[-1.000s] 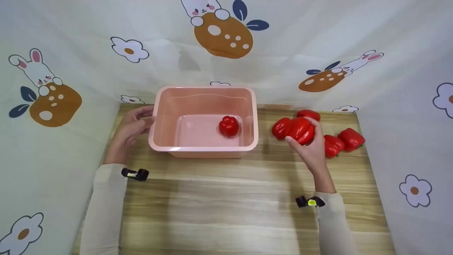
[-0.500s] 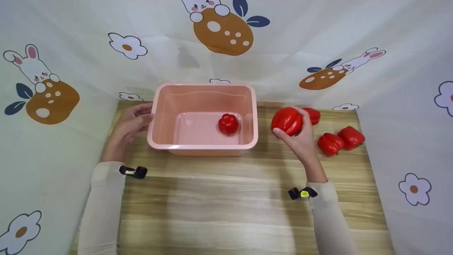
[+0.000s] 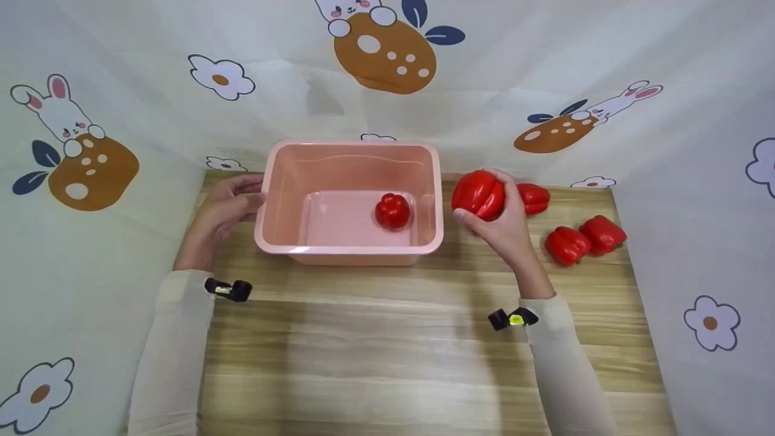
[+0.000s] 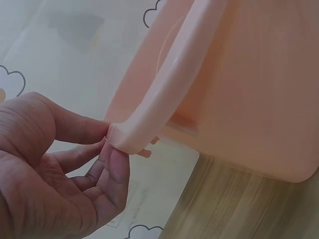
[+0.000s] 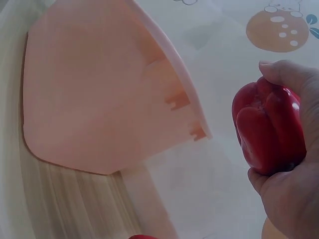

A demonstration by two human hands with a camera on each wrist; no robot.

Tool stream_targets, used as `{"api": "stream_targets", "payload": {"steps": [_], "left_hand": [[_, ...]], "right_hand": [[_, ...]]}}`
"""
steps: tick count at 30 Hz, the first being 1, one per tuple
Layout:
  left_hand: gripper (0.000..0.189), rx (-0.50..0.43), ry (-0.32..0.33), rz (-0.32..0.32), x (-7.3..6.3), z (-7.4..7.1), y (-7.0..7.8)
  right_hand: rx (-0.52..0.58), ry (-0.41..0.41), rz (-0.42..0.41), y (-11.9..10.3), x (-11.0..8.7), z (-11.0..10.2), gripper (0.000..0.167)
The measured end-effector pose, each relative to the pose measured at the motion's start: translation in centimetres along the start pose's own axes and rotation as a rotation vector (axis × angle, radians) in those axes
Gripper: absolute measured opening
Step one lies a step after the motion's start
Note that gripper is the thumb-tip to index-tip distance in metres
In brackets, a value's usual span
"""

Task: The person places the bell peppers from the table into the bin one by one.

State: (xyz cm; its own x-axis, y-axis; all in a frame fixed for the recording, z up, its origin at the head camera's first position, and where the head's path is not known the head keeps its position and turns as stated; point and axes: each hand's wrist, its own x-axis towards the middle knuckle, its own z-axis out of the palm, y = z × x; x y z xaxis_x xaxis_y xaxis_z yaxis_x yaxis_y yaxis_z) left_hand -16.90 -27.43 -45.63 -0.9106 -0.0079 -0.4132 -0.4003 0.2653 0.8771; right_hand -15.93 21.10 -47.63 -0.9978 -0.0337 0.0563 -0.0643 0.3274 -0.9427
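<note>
A pink plastic tub (image 3: 357,249) stands at the back of the table, with one red bell pepper (image 3: 392,212) lying on its floor. My left hand (image 3: 221,212) pinches the tub's left rim between thumb and fingers, as the left wrist view (image 4: 65,169) shows closely. Right of the tub, my right hand (image 3: 507,225) grips another bell pepper (image 3: 478,195), held up beside the right rim. In the right wrist view this bell pepper (image 5: 269,129) sits between thumb and fingers, apart from the tub wall (image 5: 94,89).
Behind the right hand lies a bell pepper (image 3: 534,198). Two more, a nearer bell pepper (image 3: 567,246) and a farther bell pepper (image 3: 603,234), lie together toward the right edge. A printed cloth (image 3: 278,91) surrounds the wooden table (image 3: 387,351) on the back and sides.
My right hand has carried its bell pepper left, toward the tub. A bell pepper on the table, visible earlier beside it, is now hidden behind that hand. My left hand keeps its hold.
</note>
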Motion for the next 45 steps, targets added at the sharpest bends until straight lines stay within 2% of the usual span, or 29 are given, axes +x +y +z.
{"api": "stream_targets", "payload": {"steps": [5,10,16,22,28,35,45], "left_hand": [[0.06,0.052,-0.007,-0.009,-0.1,-0.1,0.6],[0.062,0.058,-0.021,-0.031,0.0,-0.1,1.0],[0.062,0.085,-0.005,-0.065,0.0,0.2,1.1],[0.061,0.076,-0.005,-0.05,0.1,0.5,1.3],[0.06,0.059,-0.004,-0.032,-0.1,0.4,1.2],[0.062,0.088,-0.004,-0.076,0.0,0.6,1.3],[0.062,0.093,-0.005,-0.05,-0.2,0.3,1.3]], "right_hand": [[-0.02,-0.031,0.019,-0.8,0.5,0.5,0.091],[-0.028,-0.056,0.017,-1.4,1.1,1.2,0.091],[-0.045,-0.095,0.004,-2.2,2.1,2.0,0.091],[-0.066,-0.132,0.008,-2.9,3.1,2.9,0.092],[-0.077,-0.204,-0.052,-3.7,4.1,4.2,0.091],[-0.148,-0.279,-0.058,-4.9,4.5,5.0,0.098],[-0.286,-0.425,-0.205,-6.7,5.6,5.8,0.096]]}}
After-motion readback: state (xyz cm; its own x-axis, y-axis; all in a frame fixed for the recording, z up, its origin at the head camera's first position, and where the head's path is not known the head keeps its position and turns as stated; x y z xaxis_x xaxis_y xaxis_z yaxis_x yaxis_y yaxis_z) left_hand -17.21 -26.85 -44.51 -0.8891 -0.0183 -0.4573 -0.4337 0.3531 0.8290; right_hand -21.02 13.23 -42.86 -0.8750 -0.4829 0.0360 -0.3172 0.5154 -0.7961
